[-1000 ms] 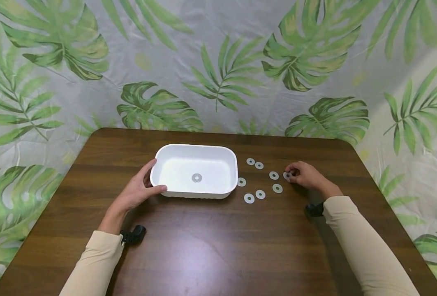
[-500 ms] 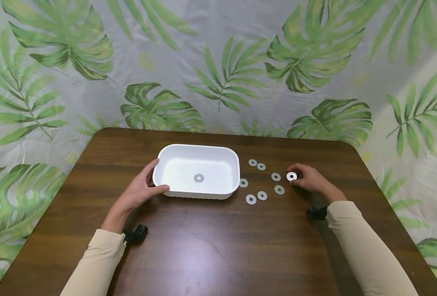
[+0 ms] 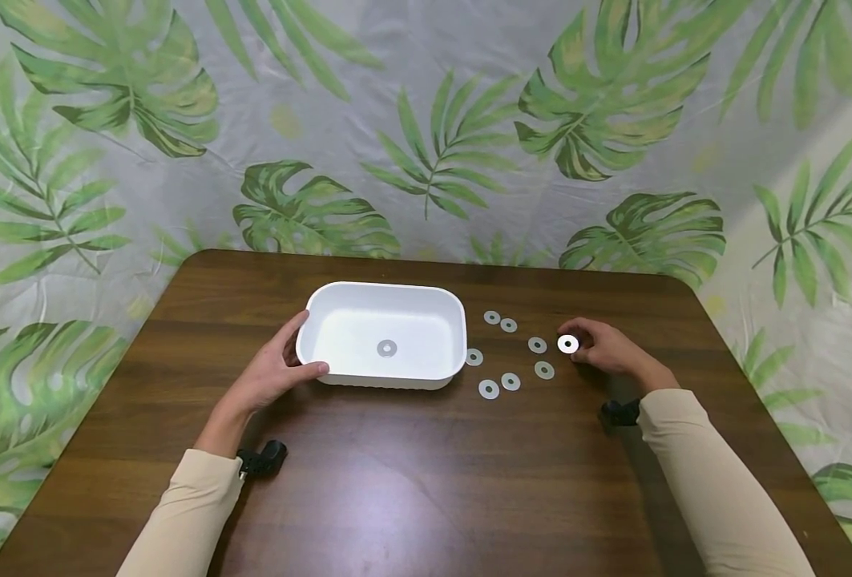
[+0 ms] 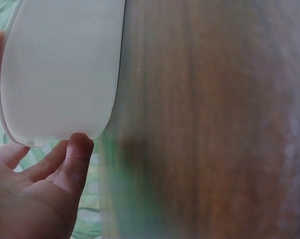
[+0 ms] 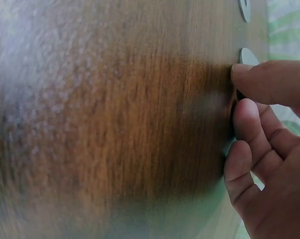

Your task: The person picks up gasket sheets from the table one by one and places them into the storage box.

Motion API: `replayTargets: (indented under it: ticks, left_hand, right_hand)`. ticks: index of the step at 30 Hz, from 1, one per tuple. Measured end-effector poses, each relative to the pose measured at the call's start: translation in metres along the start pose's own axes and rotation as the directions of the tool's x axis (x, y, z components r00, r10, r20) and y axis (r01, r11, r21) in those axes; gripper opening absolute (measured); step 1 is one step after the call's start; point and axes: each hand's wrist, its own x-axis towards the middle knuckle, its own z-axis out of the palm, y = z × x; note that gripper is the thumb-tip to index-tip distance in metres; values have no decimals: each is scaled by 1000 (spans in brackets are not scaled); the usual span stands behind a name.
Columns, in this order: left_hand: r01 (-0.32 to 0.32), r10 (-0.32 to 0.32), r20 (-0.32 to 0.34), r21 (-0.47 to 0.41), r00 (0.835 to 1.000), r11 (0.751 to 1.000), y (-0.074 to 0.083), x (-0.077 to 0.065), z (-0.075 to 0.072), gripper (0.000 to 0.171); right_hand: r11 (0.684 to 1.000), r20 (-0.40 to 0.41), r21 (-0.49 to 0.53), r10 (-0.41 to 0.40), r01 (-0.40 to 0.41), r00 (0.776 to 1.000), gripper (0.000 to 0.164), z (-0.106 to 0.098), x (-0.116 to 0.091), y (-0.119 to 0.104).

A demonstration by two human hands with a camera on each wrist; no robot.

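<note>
A white rectangular tub [image 3: 339, 344] stands on the table's left half, with one flat metal washer [image 3: 380, 350] lying on its floor. My left hand [image 3: 270, 370] grips the tub's left end, thumb at the front corner and fingers along the end wall. To the right, my right hand [image 3: 604, 346] pinches a bright washer [image 3: 561, 340] between thumb and fingers, its face tilted toward the head camera. In the right wrist view the hand [image 5: 274, 149] hides most of what it pinches; a washer edge [image 5: 246, 55] shows beyond the thumb.
Several loose washers lie flat between the tub and my right hand, among them one [image 3: 538, 349] near that hand and one [image 3: 475, 362] against the tub's right side. The brown wooden table [image 3: 411, 481] ends at a leaf-print cloth [image 3: 454, 192] behind.
The right hand's washer has tipped up and now faces the camera; a second ago it looked dimmer and flatter at the fingertips. The left hand and tub stay in place; the view shifts slightly.
</note>
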Motion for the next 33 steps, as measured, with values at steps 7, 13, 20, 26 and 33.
replayTargets:
  ticks: [7,13,20,26,33]
  left_hand:
    - [-8,9,8,-25,1000,1000,0,0,1,99]
    - [-2,2,1,-8,1000,1000,0,-2,-1,99]
    - [-4,4,6,12,1000,1000,2,0,0,99]
    - [-4,4,0,15,1000,1000,2,1,0,99]
    - [-3,3,1,19,1000,1000,1,0,0,99]
  right_hand:
    - [999,-10,-50,6,-7,1000,38,-1,0,-1]
    - [997,-18,-68,19,-20,1000,39,1,2,-1]
    - [998,-35,-53,33,-35,999,36,1,2,-2]
    - [998,-43,-41,38,-40,998,33,-2,5,-9]
    - [999,-35,-15,35,-36,999,36,-6,5,-19]
